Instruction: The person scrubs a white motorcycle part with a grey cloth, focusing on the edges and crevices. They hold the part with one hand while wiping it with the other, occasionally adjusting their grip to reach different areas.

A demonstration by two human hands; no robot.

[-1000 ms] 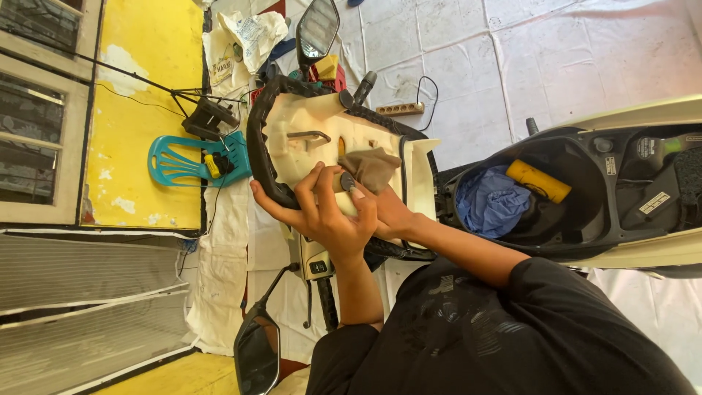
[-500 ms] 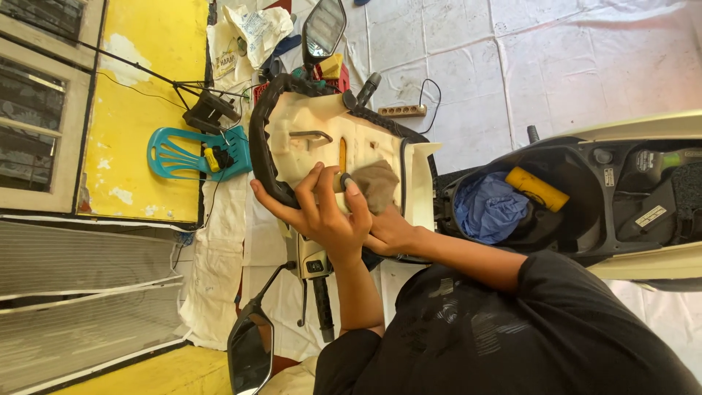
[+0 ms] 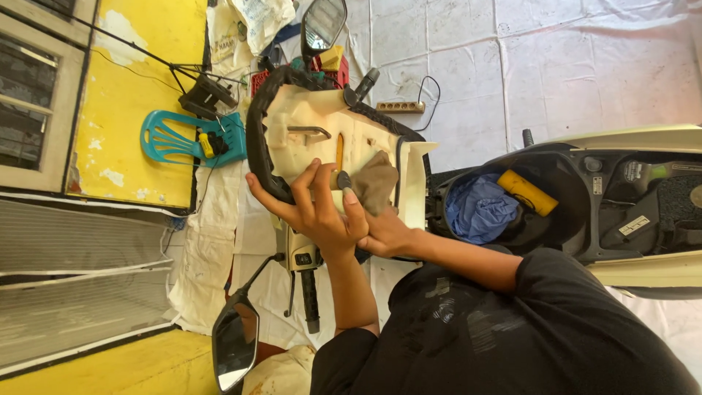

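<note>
L hand (image 3: 316, 213) fingers, spread before, now pinch screwdriver (image 3: 340, 167) on seat base (image 3: 322, 121); R hand (image 3: 386, 232) grips rag (image 3: 376, 179).

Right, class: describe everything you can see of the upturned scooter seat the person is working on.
The scooter seat lies underside up over the handlebars. Its base is cream, hard plastic by the look, moulded with ribs, and a black cover edge runs round its rim. A metal bracket sits on the base. One hand grips the near rim and holds a small tool against it; the other hand presses a brown cloth on the base.
</note>
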